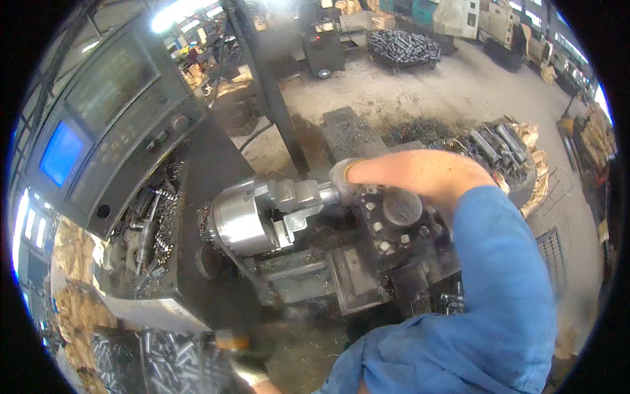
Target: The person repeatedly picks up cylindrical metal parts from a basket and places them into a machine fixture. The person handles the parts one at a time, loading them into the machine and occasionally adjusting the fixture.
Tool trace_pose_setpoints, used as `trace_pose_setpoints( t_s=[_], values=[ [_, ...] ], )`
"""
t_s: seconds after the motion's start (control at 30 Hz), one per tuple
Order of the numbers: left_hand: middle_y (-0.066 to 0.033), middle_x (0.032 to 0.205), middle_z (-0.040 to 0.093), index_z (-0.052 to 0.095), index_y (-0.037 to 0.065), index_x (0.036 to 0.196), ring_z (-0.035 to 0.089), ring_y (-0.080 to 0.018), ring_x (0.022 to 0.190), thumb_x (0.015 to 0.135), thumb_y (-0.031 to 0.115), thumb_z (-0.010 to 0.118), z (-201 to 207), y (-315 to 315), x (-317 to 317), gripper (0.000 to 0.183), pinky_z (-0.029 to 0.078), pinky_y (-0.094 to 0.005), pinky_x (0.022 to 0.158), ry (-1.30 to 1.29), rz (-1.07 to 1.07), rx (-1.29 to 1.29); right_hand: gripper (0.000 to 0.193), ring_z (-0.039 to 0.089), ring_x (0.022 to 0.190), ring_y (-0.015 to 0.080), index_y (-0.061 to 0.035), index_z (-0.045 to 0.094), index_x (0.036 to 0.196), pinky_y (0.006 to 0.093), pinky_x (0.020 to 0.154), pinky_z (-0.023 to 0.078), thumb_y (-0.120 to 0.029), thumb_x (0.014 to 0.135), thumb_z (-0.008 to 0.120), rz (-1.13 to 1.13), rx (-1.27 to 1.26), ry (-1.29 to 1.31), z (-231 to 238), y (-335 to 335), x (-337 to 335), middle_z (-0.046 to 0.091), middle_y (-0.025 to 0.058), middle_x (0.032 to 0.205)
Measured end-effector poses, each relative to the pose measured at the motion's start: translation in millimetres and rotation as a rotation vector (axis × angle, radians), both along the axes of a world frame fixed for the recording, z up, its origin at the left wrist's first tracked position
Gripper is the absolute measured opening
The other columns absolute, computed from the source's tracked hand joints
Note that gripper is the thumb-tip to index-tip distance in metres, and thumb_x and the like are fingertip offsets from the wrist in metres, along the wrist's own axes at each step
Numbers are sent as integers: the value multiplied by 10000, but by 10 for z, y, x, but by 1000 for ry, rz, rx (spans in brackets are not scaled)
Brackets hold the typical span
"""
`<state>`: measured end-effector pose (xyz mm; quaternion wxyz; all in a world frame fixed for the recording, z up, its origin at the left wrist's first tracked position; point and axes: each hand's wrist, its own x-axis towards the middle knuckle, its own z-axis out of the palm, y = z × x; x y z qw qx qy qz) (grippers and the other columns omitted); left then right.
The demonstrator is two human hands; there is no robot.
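A lathe's shiny round chuck (pixel 243 220) stands in the middle, its stepped jaws (pixel 295 194) pointing right. At the jaws' right side, my right hand (pixel 342 178), in a pale knit glove, closes round the end of a short metal cylinder (pixel 327 193); its fingertips are partly hidden. Just right of that hand sits the dark tool post (pixel 400 210) with its round cap and several bolts. Low in the picture, my left hand (pixel 251 373), also gloved, is smeared by motion beside a blurred orange-yellow thing (pixel 233 340). Whether it holds that thing I cannot make out.
Bins of metal pieces (pixel 174 358) stand at the lower left, near my left hand. A control panel with a blue screen (pixel 61 154) rises at the left. Metal shavings (pixel 167 223) lie in the machine's tray. Larger bars (pixel 495 144) lie at the right, beyond my arm.
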<state>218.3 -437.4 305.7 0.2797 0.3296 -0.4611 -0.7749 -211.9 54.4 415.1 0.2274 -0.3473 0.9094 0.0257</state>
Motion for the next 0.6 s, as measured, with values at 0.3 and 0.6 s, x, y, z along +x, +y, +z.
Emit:
trace_pose_setpoints(
  t_s=[0.3,0.6],
  values=[
    [-106,1254,693,688,-13,1337,628,-240,1136,1062,354,609,-425,-581,2,465,500,-376,1026,-75,-230,-129,492,733,1039,390,-101,681,1284,467,887,594,-364,880,778,-270,-418,353,516,-96,433,762,196,1107],
    [-298,1340,654,632,-68,1331,642,-407,1221,1014,36,626,914,608,-735,335,506,-503,1092,124,256,-1548,445,768,1018,295,-64,741,1273,398,910,628,-166,858,867,154,-1333,203,486,-438,2951,768,140,1172]
  ],
)
